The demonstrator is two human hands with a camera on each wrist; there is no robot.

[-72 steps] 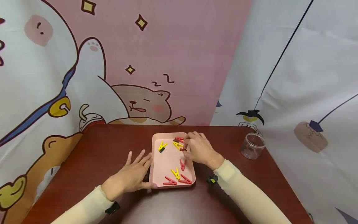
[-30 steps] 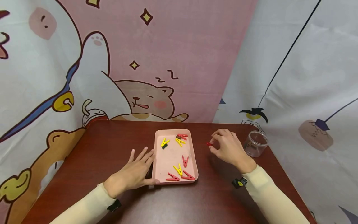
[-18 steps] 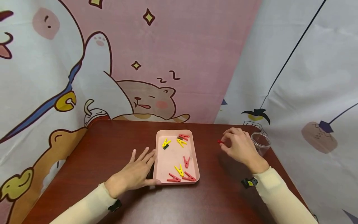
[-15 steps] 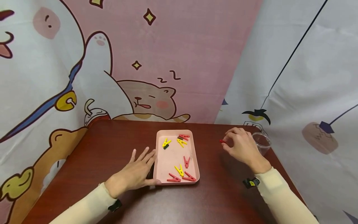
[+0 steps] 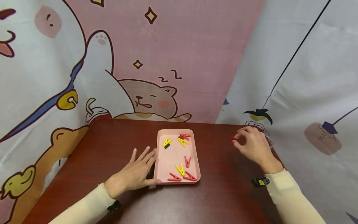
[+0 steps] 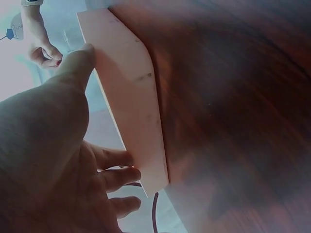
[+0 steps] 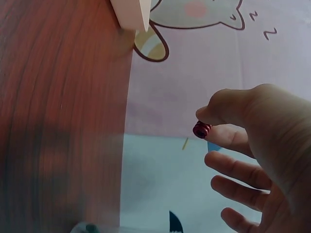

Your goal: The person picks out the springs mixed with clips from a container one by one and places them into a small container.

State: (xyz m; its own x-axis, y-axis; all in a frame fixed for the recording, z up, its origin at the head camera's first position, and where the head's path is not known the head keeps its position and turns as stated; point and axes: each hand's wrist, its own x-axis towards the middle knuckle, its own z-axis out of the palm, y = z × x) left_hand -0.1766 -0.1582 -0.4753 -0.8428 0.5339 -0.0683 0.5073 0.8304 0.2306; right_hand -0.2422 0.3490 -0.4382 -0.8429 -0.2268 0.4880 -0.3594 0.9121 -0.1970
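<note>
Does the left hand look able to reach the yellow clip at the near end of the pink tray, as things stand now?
Probably yes: the left hand rests against the open pink tray, and nothing covers the yellow clip. Red clips close on either side may need some care.

Type of premises cannot be confirmed; it presents as a screened-off indoor work corner. Creased cartoon-printed hangings [image 5: 201,62] back and flank a reddish-brown table [image 5: 218,180].
</note>
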